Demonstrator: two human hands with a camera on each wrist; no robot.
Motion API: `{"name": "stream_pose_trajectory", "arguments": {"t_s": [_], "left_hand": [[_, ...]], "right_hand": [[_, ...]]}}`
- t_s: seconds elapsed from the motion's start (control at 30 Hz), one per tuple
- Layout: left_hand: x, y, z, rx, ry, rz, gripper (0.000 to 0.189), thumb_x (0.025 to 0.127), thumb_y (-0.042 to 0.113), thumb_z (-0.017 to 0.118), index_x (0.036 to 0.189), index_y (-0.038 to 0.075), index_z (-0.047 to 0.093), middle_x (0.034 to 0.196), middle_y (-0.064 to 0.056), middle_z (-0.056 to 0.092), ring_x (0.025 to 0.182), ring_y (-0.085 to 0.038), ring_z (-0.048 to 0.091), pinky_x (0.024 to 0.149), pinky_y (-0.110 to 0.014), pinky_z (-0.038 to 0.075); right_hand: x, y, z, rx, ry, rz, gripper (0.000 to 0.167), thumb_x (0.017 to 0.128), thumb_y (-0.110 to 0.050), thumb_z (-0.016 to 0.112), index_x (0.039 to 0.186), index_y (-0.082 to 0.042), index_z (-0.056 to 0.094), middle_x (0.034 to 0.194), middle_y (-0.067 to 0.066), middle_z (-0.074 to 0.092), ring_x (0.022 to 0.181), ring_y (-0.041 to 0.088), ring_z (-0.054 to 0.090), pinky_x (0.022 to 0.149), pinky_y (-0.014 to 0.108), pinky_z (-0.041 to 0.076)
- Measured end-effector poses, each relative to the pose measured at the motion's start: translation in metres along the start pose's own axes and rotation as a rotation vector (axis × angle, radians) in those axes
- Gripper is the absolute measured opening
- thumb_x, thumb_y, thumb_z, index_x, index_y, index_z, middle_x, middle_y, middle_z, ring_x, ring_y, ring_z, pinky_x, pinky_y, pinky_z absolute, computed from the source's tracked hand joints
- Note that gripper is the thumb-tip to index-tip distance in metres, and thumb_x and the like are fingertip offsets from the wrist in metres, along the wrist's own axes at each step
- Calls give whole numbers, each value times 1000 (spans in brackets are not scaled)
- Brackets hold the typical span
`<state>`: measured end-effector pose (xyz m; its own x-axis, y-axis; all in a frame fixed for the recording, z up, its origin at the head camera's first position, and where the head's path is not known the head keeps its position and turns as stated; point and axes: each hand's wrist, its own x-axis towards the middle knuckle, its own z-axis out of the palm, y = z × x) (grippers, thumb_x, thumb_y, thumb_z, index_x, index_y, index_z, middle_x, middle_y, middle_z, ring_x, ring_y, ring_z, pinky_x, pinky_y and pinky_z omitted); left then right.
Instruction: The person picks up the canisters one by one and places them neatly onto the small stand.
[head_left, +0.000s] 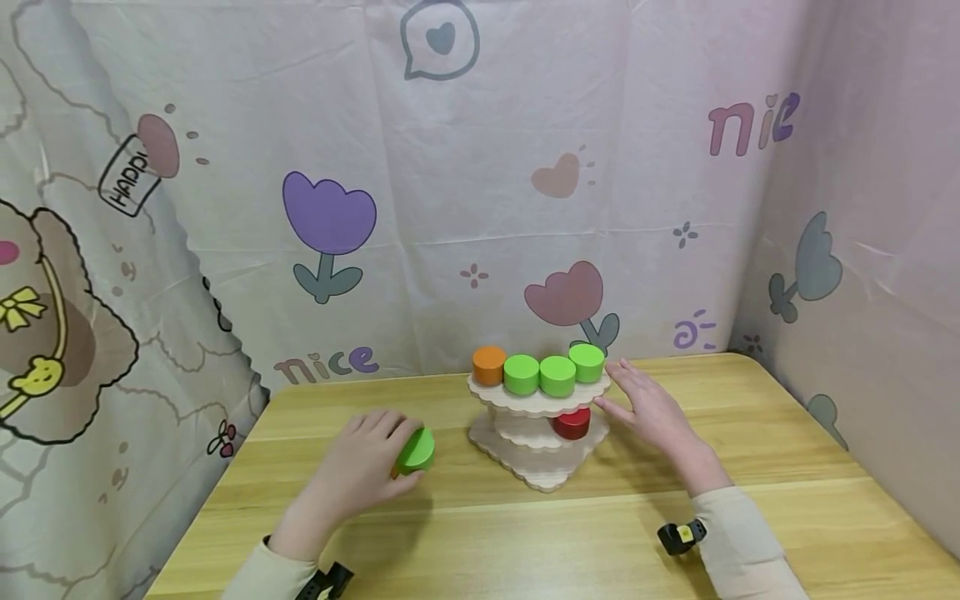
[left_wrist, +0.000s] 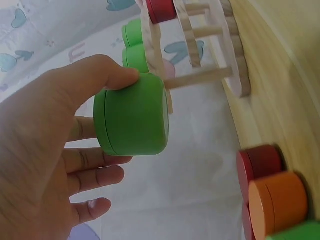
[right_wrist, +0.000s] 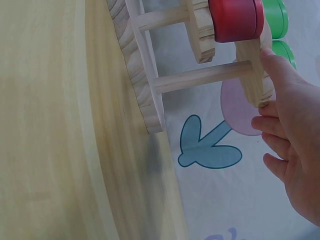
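In the head view my left hand (head_left: 367, 462) holds a green round block (head_left: 417, 451) left of a tiered wooden stand (head_left: 543, 477). The left wrist view has this green block (left_wrist: 132, 117) pinched by the thumb, raised above the table. On the stand's top tier sit an orange block (head_left: 489, 366) and several green blocks (head_left: 557, 376). A red block (head_left: 572, 423) rests on the middle tier. At the top tier's right edge, my right hand (head_left: 651, 410) grips the rim, thumb on the near side and fingers on the far side.
Red (left_wrist: 262, 162), orange (left_wrist: 278, 205) and green blocks lie on the wooden table (head_left: 510, 542) below my left hand, mostly hidden in the head view. A printed curtain (head_left: 450, 208) hangs behind the table and along both sides.
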<state>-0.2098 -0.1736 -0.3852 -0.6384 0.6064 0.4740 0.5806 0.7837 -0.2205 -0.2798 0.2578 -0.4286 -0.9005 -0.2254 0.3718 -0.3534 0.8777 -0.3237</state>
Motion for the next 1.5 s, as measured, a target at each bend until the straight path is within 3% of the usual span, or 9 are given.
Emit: {"name": "stream_pose_trajectory", "arguments": {"t_s": [0.47,0.67,0.9,1.3,1.5], "left_hand": [[39,27,6,-61,-11,64,59,76,51,75,122,17,60,108,1,62,102,-19,56,84,-37,47],[53,37,17,-64,-12,83,59,77,53,74,122,17,60,109,1,62,103,-19,55,87,-37,47],[69,49,31,-97,-70,71,61,79,53,72,126,17,57,115,-2,61,107,-21,54,91,-41,47],[83,68,44,-93,-166,71,59,83,57,68,125,20,54,113,1,59,110,-19,51,96,-40,45],[84,74,48,-75,-153,86,58,84,55,67,129,21,55,116,1,59,111,-19,51,95,-40,45]], "right_hand": [[-1,0,-1,-1,0,1,73,94,-50,57,147,-3,39,152,19,39,145,40,30,114,58,26],[-1,0,-1,3,-1,2,73,94,-50,57,147,-3,40,152,19,39,145,40,30,114,58,26],[-1,-1,-1,7,1,2,72,94,-49,57,146,-3,40,152,19,40,144,40,30,114,58,27],[0,-1,-2,10,0,2,73,94,-49,57,147,-3,39,152,19,39,145,40,29,115,58,26],[0,0,-1,14,-1,3,72,94,-48,58,147,-3,39,152,19,39,145,40,29,115,58,25]]}}
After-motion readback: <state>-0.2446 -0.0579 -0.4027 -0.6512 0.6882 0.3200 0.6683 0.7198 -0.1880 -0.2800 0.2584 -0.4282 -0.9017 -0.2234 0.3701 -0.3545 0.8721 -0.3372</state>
